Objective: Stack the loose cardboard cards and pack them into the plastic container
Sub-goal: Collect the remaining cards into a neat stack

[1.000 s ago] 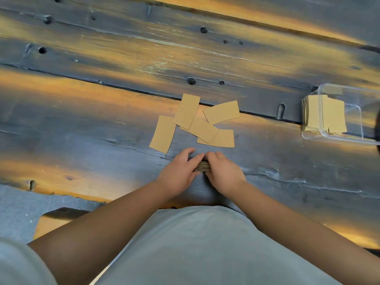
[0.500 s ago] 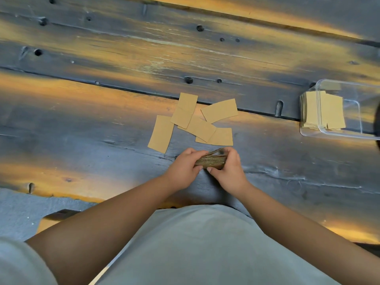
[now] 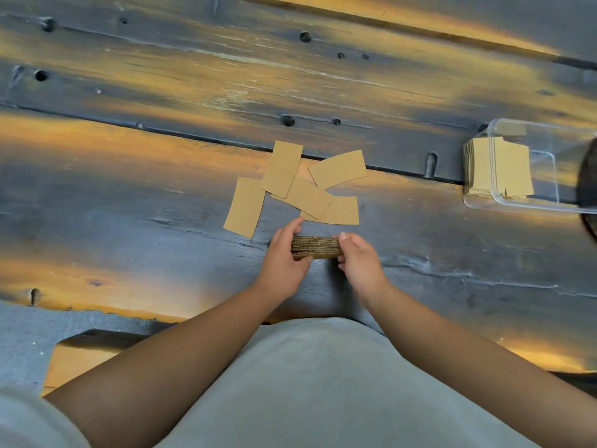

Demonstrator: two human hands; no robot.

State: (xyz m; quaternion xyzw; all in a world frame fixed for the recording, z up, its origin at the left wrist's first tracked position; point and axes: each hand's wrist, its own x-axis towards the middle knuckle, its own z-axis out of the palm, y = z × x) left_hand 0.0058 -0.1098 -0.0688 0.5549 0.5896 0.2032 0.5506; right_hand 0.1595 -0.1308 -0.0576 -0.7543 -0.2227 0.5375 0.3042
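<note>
Hands meet at the near middle of a weathered wooden desk [image 3: 129,195], seen from my head camera looking down. My left hand [image 3: 284,263] and right hand [image 3: 360,265] hold a stack of corrugated cardboard cards [image 3: 316,247] between them, its layered edge facing me. The left grip has fingers curled over the stack's left end with the thumb underneath; the right grip pinches the right end, thumb on top. The stack sits just above the desk surface; I cannot tell whether it touches the wood.

Just beyond the hands lie loose cardboard cards [image 3: 310,197], five by my count, flat on the desk. Four overlap in a rough fan, and one card [image 3: 244,206] lies at the left, its corner touching the pile.

Far to the right, near the frame edge, stands a clear plastic container [image 3: 529,205]. Inside it, against its left wall, more cards [image 3: 504,169] stand on edge in a packed row.

My forearms and a pale grey shirt [image 3: 307,383] fill the bottom of the view.
</note>
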